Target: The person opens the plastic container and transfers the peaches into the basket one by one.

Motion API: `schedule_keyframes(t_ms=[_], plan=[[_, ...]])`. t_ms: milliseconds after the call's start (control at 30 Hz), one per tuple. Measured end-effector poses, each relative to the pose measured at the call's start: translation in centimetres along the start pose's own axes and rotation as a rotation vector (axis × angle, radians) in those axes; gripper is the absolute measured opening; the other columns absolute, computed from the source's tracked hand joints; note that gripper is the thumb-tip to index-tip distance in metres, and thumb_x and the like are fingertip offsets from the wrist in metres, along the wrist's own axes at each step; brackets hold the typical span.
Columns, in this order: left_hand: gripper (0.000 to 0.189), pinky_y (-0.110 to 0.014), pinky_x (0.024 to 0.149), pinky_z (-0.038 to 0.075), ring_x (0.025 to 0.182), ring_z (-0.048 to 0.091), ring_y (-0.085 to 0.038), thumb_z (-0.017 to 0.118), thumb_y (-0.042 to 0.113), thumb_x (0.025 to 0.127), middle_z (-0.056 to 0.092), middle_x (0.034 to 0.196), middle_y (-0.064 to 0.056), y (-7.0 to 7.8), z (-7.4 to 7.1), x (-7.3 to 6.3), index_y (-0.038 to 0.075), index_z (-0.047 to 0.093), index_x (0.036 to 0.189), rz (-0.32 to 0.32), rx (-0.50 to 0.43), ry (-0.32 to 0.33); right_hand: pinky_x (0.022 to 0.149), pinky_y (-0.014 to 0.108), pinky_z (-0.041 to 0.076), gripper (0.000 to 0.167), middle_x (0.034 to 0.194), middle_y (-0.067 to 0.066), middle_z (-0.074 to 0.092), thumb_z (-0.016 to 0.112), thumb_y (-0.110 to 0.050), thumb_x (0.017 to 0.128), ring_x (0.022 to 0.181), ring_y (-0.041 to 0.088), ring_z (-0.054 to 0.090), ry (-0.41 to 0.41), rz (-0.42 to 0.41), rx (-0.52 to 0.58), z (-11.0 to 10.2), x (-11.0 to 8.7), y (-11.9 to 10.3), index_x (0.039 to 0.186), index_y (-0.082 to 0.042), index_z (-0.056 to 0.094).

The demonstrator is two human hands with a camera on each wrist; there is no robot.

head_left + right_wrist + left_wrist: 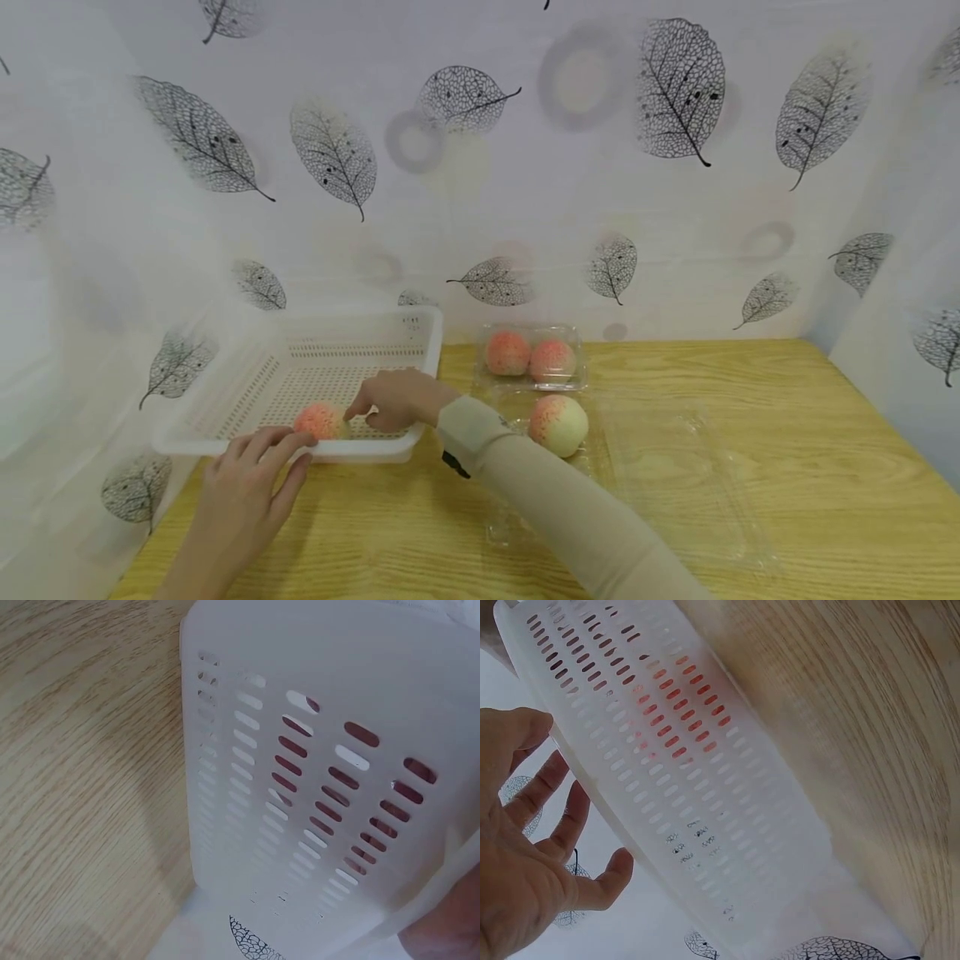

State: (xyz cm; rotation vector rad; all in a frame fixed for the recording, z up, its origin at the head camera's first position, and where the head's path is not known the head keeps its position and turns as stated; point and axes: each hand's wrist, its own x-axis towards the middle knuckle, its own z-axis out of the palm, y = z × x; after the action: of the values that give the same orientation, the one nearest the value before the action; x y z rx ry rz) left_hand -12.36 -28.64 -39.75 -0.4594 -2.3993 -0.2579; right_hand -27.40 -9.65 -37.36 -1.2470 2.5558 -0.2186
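A pink-and-yellow peach (321, 422) lies inside the white perforated plastic basket (431, 333), close to its front wall. My right hand (397, 400) reaches over the basket's right side, with the index fingertip right at the peach. At the front rim, my left hand (251, 475) rests with its fingers loosely bent over the edge. The left wrist view shows the fingertips of my left hand (540, 817) along the rim, and red shows through the wall slots. In the right wrist view the basket wall (300, 645) hides most of my right hand (446, 926).
Behind my right forearm, a clear plastic box (532, 385) holds two reddish peaches (508, 353). Another peach (558, 426) sits in a clear open container whose lid (675, 475) lies flat to the right. A leaf-print curtain (570, 192) hangs behind the wooden table (810, 442).
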Motion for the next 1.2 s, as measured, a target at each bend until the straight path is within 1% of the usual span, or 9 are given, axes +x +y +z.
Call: schedule_keyframes(t_ms=[100,167,200,467,700,800,933,1100,1200], plan=[[0.031,-0.064,0.064,0.048,0.095,0.064,-0.040,0.081,0.008,0.079,0.070,0.106,-0.006,0.1,0.1,0.1,0.019,0.073,0.108,-0.010,-0.004,0.000,0.062,0.019,0.048,0.041,0.132,-0.011,0.070,0.059,-0.018,0.101,0.078,0.001,0.062,0.021,-0.007,-0.007,0.0,-0.1,0.1,0.136,-0.038,0.066],[0.031,-0.064,0.064,0.048,0.095,0.064,-0.040,0.081,0.008,0.080,0.070,0.106,-0.005,0.1,0.1,0.1,0.019,0.073,0.108,-0.012,-0.005,0.000,0.071,0.020,0.054,0.039,0.129,-0.008,0.072,0.060,-0.019,0.100,0.099,0.003,0.069,0.040,-0.018,-0.009,0.0,-0.1,0.2,0.135,-0.035,0.067],[0.031,-0.063,0.063,0.048,0.094,0.064,-0.040,0.081,0.008,0.080,0.070,0.105,-0.006,0.1,0.1,0.2,0.019,0.073,0.108,-0.008,-0.006,0.003,0.075,0.020,0.055,0.038,0.128,-0.008,0.072,0.061,-0.019,0.100,0.104,0.005,0.069,0.046,-0.023,-0.006,-0.1,-0.2,0.3,0.135,-0.034,0.068],[0.033,-0.064,0.064,0.049,0.094,0.064,-0.040,0.081,0.008,0.079,0.070,0.106,-0.006,0.3,0.2,0.1,0.019,0.074,0.109,-0.017,-0.004,-0.016,0.081,0.018,0.055,0.036,0.124,-0.003,0.074,0.063,-0.016,0.098,0.104,0.008,0.071,0.081,-0.066,0.027,-0.4,-0.7,0.5,0.132,-0.023,0.071],[0.031,-0.065,0.062,0.048,0.093,0.064,-0.041,0.081,0.008,0.080,0.070,0.105,-0.007,0.2,0.0,0.2,0.018,0.075,0.109,-0.018,-0.009,-0.006,0.100,0.024,0.053,0.034,0.132,-0.001,0.071,0.060,-0.014,0.099,0.121,0.013,0.068,0.144,-0.129,0.021,-1.6,-2.5,0.8,0.132,-0.015,0.070],[0.031,-0.066,0.063,0.048,0.093,0.064,-0.041,0.081,0.008,0.081,0.070,0.105,-0.007,0.2,-0.1,0.2,0.018,0.074,0.110,-0.022,-0.008,-0.013,0.103,0.026,0.052,0.034,0.134,0.000,0.070,0.059,-0.013,0.101,0.124,0.014,0.066,0.155,-0.145,0.011,-2.4,-3.5,0.9,0.132,-0.013,0.070],[0.031,-0.066,0.064,0.048,0.093,0.063,-0.041,0.081,0.008,0.081,0.070,0.106,-0.006,0.2,-0.2,0.1,0.020,0.074,0.109,-0.029,-0.007,-0.029,0.099,0.025,0.054,0.034,0.133,0.001,0.071,0.057,-0.012,0.101,0.121,0.014,0.068,0.176,-0.169,-0.014,-3.5,-5.0,0.9,0.132,-0.012,0.069],[0.032,-0.065,0.062,0.048,0.092,0.064,-0.039,0.082,0.009,0.080,0.070,0.105,-0.005,0.2,-0.1,0.0,0.021,0.074,0.109,-0.021,-0.003,-0.026,0.083,0.019,0.053,0.033,0.130,0.000,0.072,0.058,-0.012,0.101,0.091,0.007,0.069,0.198,-0.183,-0.030,-4.4,-6.5,0.8,0.132,-0.013,0.070],[0.034,-0.064,0.061,0.049,0.091,0.064,-0.039,0.082,0.008,0.078,0.070,0.104,-0.006,0.2,-0.1,0.0,0.020,0.075,0.109,-0.008,-0.007,-0.014,0.078,0.018,0.051,0.033,0.131,0.000,0.072,0.058,-0.013,0.101,0.083,0.006,0.064,0.201,-0.184,-0.037,-4.8,-7.1,0.7,0.132,-0.013,0.069]])
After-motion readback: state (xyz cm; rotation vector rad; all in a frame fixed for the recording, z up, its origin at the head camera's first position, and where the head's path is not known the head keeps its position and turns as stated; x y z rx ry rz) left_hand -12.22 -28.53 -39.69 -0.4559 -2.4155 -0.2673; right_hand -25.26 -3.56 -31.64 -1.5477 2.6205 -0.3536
